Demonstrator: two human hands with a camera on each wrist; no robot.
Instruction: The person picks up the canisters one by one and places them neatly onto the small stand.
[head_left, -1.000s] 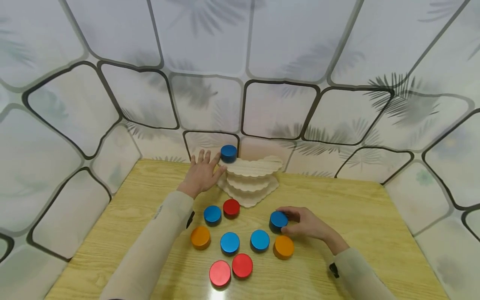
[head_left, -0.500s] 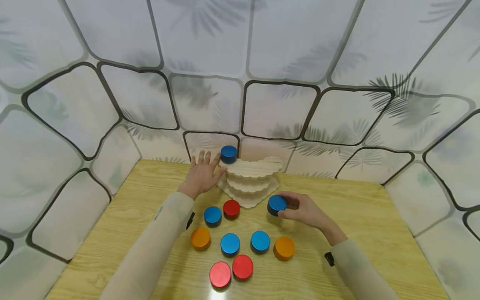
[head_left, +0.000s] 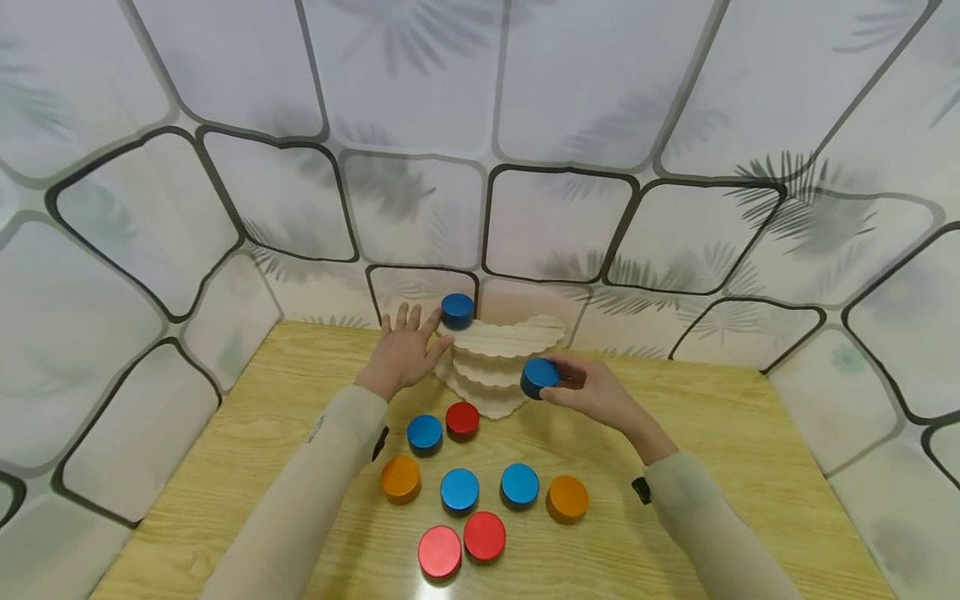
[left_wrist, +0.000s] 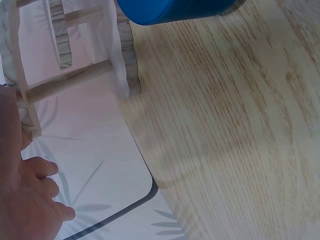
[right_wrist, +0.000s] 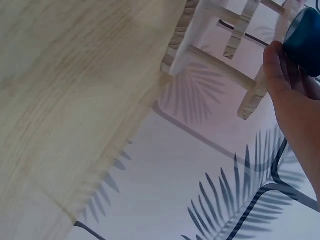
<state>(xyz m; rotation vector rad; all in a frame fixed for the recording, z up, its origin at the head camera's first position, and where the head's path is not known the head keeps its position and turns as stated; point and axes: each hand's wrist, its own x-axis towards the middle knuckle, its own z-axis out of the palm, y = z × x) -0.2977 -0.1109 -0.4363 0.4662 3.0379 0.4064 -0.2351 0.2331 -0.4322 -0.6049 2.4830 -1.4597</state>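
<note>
My right hand (head_left: 600, 396) pinches a blue cylinder (head_left: 539, 379) in front of the right side of a scalloped, tiered wooden stand (head_left: 510, 337). That same cylinder (right_wrist: 306, 42) is at the upper right of the right wrist view, partly cut off. Another blue cylinder (head_left: 457, 312) sits on the left end of the stand's top tier. My left hand (head_left: 401, 358) lies with spread fingers at that end, its fingertips close to the cylinder; the left wrist view shows this hand (left_wrist: 30, 210) at the stand's edge. Whether it touches the cylinder I cannot tell.
On the wooden table (head_left: 675, 433) in front of the stand are more blue cylinders (head_left: 459, 490), red cylinders (head_left: 484, 537) and orange cylinders (head_left: 401, 479). A patterned backdrop (head_left: 558, 221) rises behind the stand and along both sides.
My right hand has lifted the blue cylinder from beside the right orange one and carried it forward and slightly left to the stand. The left hand has stayed in place.
</note>
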